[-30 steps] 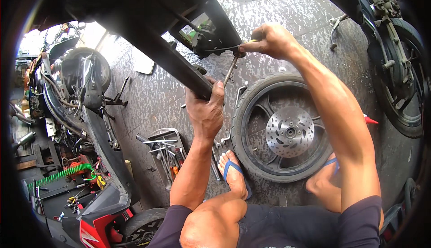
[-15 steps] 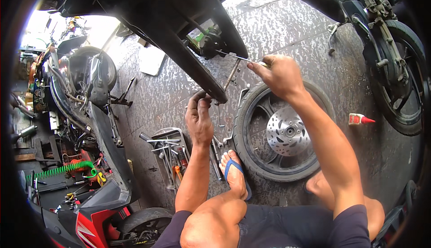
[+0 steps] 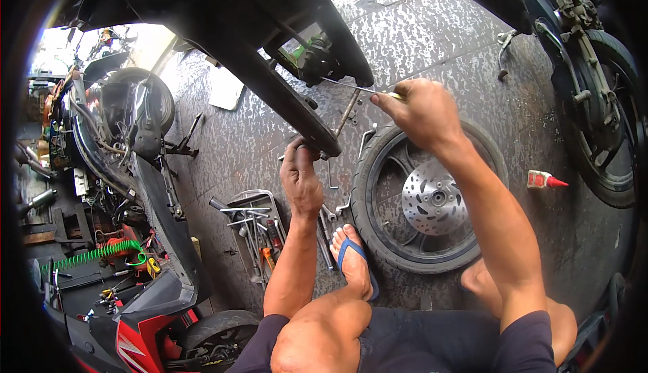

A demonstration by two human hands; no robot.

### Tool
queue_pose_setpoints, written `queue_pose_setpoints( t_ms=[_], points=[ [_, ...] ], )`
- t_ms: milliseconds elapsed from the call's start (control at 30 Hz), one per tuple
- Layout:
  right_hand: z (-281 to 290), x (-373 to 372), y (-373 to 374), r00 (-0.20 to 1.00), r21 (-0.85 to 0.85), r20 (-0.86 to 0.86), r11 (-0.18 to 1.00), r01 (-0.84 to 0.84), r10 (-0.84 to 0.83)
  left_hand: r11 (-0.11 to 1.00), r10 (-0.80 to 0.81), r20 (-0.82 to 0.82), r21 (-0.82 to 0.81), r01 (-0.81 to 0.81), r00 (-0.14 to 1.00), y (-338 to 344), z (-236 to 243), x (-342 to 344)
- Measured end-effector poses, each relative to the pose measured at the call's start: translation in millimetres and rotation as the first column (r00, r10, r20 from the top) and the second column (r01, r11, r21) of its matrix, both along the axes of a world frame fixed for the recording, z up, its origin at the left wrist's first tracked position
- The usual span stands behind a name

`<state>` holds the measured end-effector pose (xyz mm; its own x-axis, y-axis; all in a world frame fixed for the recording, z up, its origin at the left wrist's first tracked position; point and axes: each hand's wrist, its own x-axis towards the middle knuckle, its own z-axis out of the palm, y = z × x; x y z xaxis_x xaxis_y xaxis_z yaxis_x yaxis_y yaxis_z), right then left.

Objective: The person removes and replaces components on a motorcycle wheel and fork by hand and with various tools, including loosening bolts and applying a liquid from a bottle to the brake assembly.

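Observation:
My right hand (image 3: 428,113) is closed around the pale handle of a screwdriver (image 3: 352,88), most of it hidden by the fingers. Its thin metal shaft points left, with the tip at a dark, rounded part (image 3: 317,63) that looks like a brake caliper, between two black arms of a raised motorcycle. With fingers curled, my left hand (image 3: 302,181) grips the lower end of the nearer black arm (image 3: 297,106); the fingertips are partly hidden behind it. A thin rod (image 3: 347,111) slants beneath the far arm.
A wheel (image 3: 362,204) with a brake disc (image 3: 432,203) lies by my sandalled foot. A tool tray (image 3: 275,204) and loose wrenches (image 3: 343,208) lie left of it. A red-capped bottle (image 3: 545,179) stands out right. Other motorcycles (image 3: 597,103) flank both sides.
The screwdriver's tip sits slightly farther left against the dark part. My left hand keeps its hold on the black arm, and the view has shifted a little.

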<state>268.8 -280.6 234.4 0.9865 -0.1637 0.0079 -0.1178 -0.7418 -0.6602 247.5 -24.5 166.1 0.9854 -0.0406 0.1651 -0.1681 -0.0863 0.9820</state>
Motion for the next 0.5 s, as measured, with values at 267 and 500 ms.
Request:
queue_pose_setpoints(
  t_ms=[267, 500],
  points=[
    [-8.3, 3.5, 2.2, 1.0, 0.002, 0.014, 1.0, 0.014, -0.014, 0.997, 0.006, -0.154, -0.081, -0.019, 0.988, 3.9, -6.3, 12.0],
    [-7.2, -17.4, -1.4, 0.999, 0.008, 0.023, 0.999, 0.048, -0.048, 0.74, -0.138, -0.448, -0.64, -0.209, 0.883, -35.7, -19.5, 78.2]
  ],
)
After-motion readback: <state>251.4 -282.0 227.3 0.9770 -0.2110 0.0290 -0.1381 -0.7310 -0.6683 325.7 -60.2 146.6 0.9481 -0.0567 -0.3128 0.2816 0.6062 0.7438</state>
